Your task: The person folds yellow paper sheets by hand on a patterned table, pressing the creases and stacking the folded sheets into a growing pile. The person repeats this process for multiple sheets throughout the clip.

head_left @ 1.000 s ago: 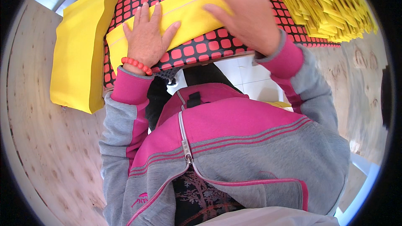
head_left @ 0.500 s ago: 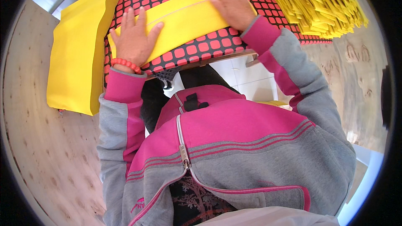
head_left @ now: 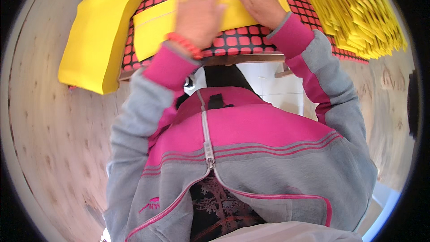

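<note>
A long folded piece of yellow fabric (head_left: 153,30), with a thin seam line along it, lies flat across the cloth in front of me. Above its middle is my left hand (head_left: 199,18), with a red bead bracelet at the wrist. Motion smears that hand, but its fingers look stretched out and I see nothing in them; whether it touches the fabric I cannot tell. My right hand (head_left: 260,2) rests on the strip's right part, fingers extended and palm down. To the left lies a thick stack of flat yellow fabric (head_left: 96,31), overhanging the front edge.
A red and black patterned cloth (head_left: 237,38) covers the table, whose wooden front edge (head_left: 244,58) shows below. At the right sits a large fanned pile of folded yellow pieces (head_left: 358,15). Wooden boards (head_left: 58,139) border the left side. White floor tiles (head_left: 280,89) appear beneath the table.
My left hand has moved right, from the strip's left end to its middle. The right hand stays on the right part. The whole view has shifted slightly.
</note>
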`<state>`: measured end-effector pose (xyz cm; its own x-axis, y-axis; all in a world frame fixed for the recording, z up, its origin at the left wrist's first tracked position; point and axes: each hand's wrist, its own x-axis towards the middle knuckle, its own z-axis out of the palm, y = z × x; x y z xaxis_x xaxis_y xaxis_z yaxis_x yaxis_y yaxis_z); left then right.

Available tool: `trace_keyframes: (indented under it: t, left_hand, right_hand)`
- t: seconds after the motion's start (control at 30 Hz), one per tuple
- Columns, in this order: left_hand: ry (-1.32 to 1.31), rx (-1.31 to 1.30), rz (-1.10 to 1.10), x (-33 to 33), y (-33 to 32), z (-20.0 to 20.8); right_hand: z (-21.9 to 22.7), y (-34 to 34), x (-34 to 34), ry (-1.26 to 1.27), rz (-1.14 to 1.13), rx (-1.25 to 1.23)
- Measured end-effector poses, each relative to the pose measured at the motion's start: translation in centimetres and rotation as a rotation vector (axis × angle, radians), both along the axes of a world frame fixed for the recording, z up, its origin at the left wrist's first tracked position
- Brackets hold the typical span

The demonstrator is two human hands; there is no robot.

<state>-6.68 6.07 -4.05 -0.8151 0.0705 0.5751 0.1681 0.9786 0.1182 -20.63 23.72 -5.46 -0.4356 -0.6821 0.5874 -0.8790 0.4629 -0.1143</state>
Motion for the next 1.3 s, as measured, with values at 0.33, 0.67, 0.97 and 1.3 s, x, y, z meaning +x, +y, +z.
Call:
trace_keyframes:
  t: [0.33,0.67,0.97,1.3]
  left_hand:
    - [-0.193,-0.108,0.254,5.3,-6.9,-2.3]
    - [-0.077,-0.169,0.226,5.6,-6.0,0.5]
    - [-0.203,-0.107,0.105,4.0,-5.8,-1.7]
    - [-0.146,-0.205,0.29,6.1,-6.2,-0.2]
  right_hand:
    - [-2.4,6.1,-3.5,0.019,-0.049,0.115]
    - [1.4,4.7,0.6,0.143,-0.231,0.339]
    - [-1.7,2.3,-0.8,0.049,0.001,0.206]
    - [1.7,7.6,0.6,0.298,-0.279,0.379]
